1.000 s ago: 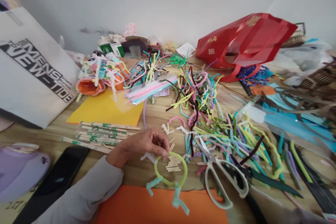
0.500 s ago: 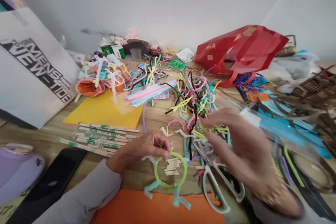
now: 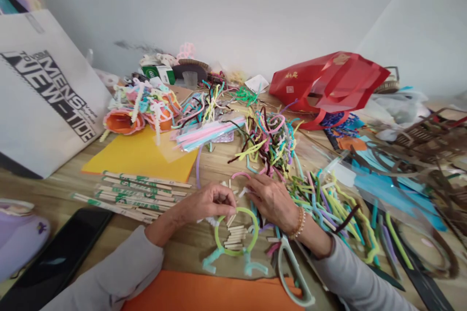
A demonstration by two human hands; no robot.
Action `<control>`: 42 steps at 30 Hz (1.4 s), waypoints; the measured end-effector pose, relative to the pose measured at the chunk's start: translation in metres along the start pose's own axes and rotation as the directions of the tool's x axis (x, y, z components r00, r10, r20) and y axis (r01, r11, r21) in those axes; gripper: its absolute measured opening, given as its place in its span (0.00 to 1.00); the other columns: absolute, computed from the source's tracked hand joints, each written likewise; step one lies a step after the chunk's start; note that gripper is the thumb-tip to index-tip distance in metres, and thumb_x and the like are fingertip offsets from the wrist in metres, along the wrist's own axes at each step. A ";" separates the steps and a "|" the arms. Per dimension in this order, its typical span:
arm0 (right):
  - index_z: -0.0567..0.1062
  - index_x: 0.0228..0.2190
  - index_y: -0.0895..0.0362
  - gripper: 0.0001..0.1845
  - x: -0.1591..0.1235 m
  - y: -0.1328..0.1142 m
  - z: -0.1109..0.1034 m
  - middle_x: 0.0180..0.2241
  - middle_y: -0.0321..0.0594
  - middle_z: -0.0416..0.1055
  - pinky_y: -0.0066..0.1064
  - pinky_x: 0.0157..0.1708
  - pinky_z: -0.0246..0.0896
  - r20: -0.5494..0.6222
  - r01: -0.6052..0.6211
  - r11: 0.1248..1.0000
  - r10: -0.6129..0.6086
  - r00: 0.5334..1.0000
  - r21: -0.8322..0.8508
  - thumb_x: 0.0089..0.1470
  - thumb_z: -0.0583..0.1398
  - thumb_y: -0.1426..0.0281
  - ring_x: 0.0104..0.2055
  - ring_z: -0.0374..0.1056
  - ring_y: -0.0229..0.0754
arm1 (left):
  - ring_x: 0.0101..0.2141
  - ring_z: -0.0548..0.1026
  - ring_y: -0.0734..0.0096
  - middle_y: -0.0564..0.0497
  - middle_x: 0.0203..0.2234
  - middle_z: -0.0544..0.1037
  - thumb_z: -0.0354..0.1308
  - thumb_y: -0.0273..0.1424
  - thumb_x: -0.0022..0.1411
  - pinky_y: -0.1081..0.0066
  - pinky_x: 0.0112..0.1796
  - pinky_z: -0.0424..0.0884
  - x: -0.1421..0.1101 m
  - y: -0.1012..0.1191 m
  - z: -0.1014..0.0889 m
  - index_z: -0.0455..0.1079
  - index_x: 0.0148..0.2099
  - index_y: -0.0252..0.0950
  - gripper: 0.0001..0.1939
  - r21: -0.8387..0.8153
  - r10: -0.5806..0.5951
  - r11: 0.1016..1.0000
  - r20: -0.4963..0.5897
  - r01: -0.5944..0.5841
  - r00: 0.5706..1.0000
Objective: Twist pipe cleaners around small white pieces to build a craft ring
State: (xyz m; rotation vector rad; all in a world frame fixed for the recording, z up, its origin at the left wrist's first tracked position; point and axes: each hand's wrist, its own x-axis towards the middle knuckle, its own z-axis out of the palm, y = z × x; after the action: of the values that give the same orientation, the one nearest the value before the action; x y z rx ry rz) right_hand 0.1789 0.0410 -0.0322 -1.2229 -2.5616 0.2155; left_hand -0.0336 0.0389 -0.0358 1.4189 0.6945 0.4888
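Observation:
A yellow-green pipe cleaner ring [image 3: 254, 240] lies in front of me, with pale aqua twisted pieces [image 3: 251, 267] at its lower edge. Several short wooden stick pieces [image 3: 235, 238] are grouped inside it. My left hand [image 3: 209, 202] is closed, thumb and forefinger pinched at the ring's upper left edge. A white fuzzy piece [image 3: 211, 221] shows under that hand. Beyond the ring, my right hand [image 3: 272, 201] has its fingers bent and closed on a short white pipe cleaner piece [image 3: 243, 191]. Scissors with white handles [image 3: 292, 272] lie partly under my right wrist.
Orange sheets [image 3: 211, 294] lie at the front edge. Wrapped chopsticks [image 3: 138, 194], yellow sheets [image 3: 142, 155] and a black phone [image 3: 62, 252] are at left. Tangled pipe cleaners [image 3: 273, 136] and a red bag [image 3: 324, 82] stand behind; loose pipe cleaners [image 3: 335, 209] spread at right.
My right hand has come in from the right, over the scissors, to the white piece beyond the ring. The left hand stays at the ring's edge.

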 end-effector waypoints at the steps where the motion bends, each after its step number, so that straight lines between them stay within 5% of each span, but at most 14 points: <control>1: 0.68 0.49 0.53 0.18 0.000 -0.001 -0.003 0.41 0.43 0.70 0.32 0.44 0.58 -0.041 0.018 1.000 -0.017 0.999 0.023 0.56 0.55 0.75 0.44 0.65 0.44 | 0.21 0.67 0.79 0.53 0.19 0.74 0.62 0.34 0.53 0.79 0.24 0.60 0.000 -0.001 0.000 0.70 0.29 0.30 0.10 -0.002 0.007 1.000 0.000 -0.007 1.000; 7: 0.71 0.38 0.55 0.07 0.001 -0.005 -0.013 0.34 0.40 0.68 0.30 0.36 0.58 -0.184 0.041 0.913 0.037 0.982 0.406 0.55 0.56 0.75 0.36 0.64 0.40 | 0.21 0.68 0.78 0.53 0.19 0.74 0.63 0.36 0.52 0.78 0.24 0.61 0.001 -0.003 0.002 0.70 0.29 0.30 0.12 -0.014 0.003 1.000 -0.014 -0.003 1.000; 9: 0.70 0.34 0.55 0.03 0.002 -0.006 -0.014 0.34 0.39 0.68 0.30 0.37 0.59 -0.173 0.022 0.767 0.117 0.978 0.642 0.55 0.57 0.73 0.36 0.64 0.40 | 0.20 0.67 0.78 0.53 0.19 0.74 0.63 0.36 0.52 0.78 0.23 0.60 0.001 -0.003 0.002 0.71 0.29 0.30 0.12 0.007 0.001 1.000 -0.008 -0.001 1.000; 11: 0.69 0.33 0.55 0.03 0.005 -0.007 -0.015 0.35 0.38 0.69 0.31 0.39 0.60 -0.103 0.002 0.532 0.160 0.982 0.847 0.55 0.58 0.70 0.38 0.66 0.40 | 0.20 0.68 0.78 0.52 0.19 0.74 0.63 0.36 0.52 0.78 0.23 0.60 0.001 -0.004 0.001 0.71 0.29 0.30 0.12 0.027 0.002 1.000 -0.010 -0.001 1.000; 13: 0.69 0.33 0.55 0.05 0.006 -0.009 -0.016 0.35 0.38 0.70 0.31 0.41 0.60 -0.030 -0.026 0.331 0.163 0.986 0.943 0.54 0.60 0.68 0.40 0.66 0.41 | 0.21 0.68 0.77 0.52 0.20 0.74 0.63 0.36 0.52 0.78 0.23 0.61 0.001 -0.004 0.001 0.71 0.29 0.30 0.12 0.031 -0.001 1.000 -0.006 0.001 1.000; 15: 0.69 0.33 0.56 0.07 0.008 -0.011 -0.017 0.34 0.38 0.70 0.30 0.40 0.60 0.003 -0.043 0.237 0.168 0.986 0.971 0.52 0.62 0.67 0.39 0.66 0.40 | 0.20 0.68 0.77 0.52 0.20 0.75 0.63 0.37 0.52 0.78 0.23 0.60 0.001 -0.004 0.001 0.71 0.29 0.31 0.12 0.026 -0.004 1.000 0.001 0.004 1.000; 23: 0.73 0.32 0.58 0.10 0.008 -0.008 -0.018 0.24 0.33 0.68 0.22 0.26 0.54 0.061 -0.108 0.200 0.228 0.972 0.974 0.50 0.64 0.65 0.25 0.60 0.32 | 0.20 0.67 0.78 0.52 0.19 0.74 0.63 0.38 0.52 0.78 0.24 0.61 0.002 -0.005 0.000 0.70 0.29 0.30 0.14 0.009 -0.008 1.000 0.015 0.008 1.000; 31: 0.71 0.29 0.59 0.14 0.010 0.001 -0.008 0.21 0.32 0.67 0.19 0.15 0.49 0.202 -0.198 -0.043 0.277 0.939 0.979 0.47 0.65 0.61 0.16 0.54 0.27 | 0.20 0.67 0.79 0.53 0.19 0.74 0.62 0.37 0.53 0.79 0.24 0.60 0.003 -0.012 -0.001 0.71 0.30 0.31 0.13 0.037 0.014 0.999 0.032 -0.015 0.999; 42: 0.71 0.29 0.59 0.14 0.010 0.006 -0.007 0.25 0.34 0.69 0.20 0.21 0.58 0.226 -0.202 -0.116 0.265 0.937 0.973 0.48 0.65 0.61 0.21 0.60 0.29 | 0.20 0.66 0.79 0.54 0.18 0.72 0.63 0.37 0.52 0.79 0.23 0.59 0.003 -0.010 0.000 0.70 0.29 0.30 0.12 0.036 -0.006 0.999 0.016 0.006 1.000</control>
State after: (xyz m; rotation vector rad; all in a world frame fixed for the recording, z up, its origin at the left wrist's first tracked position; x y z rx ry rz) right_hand 0.1794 0.0527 -0.0247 -0.8390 -1.1552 1.7921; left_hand -0.0324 0.0395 -0.0456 1.4526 0.6974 0.4617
